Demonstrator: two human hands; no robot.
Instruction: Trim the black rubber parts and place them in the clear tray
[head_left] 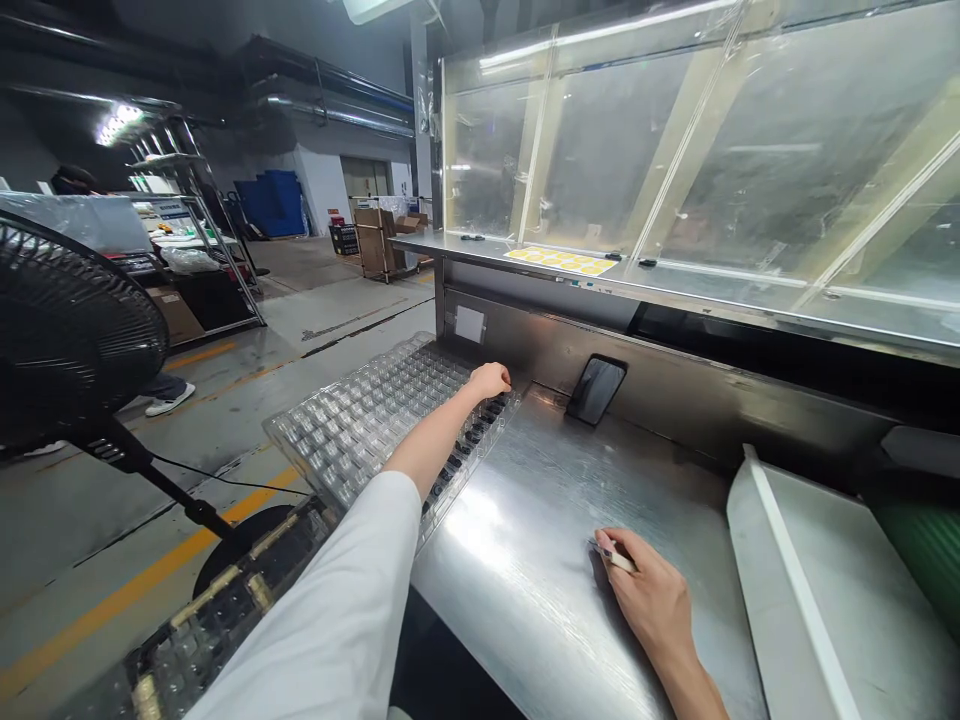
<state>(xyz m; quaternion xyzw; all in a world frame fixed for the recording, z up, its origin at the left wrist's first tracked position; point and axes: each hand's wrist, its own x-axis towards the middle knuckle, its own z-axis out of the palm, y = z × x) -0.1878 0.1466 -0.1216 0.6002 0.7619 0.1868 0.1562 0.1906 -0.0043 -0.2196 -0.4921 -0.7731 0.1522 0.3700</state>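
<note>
My left hand (491, 380) reaches to the far right corner of a clear plastic blister tray (360, 415). Its fingers are pinched together, and whatever they hold is hidden. Small black parts (474, 436) fill pockets along the tray's right edge, below this hand; the pockets further left look clear. Over the metal worktop (525, 520), my right hand (651, 595) is closed around a small tool with a pale handle (622, 562). A thin dark tip pokes out past the fingertips, too small to tell its exact kind.
A smartphone (597, 388) leans against the bench's back wall. On the right stands a white bin (795, 580). A yellow sticker sheet (562, 261) lies on the shelf above. To the left are a black fan (67, 320) and more trays (217, 620) low down.
</note>
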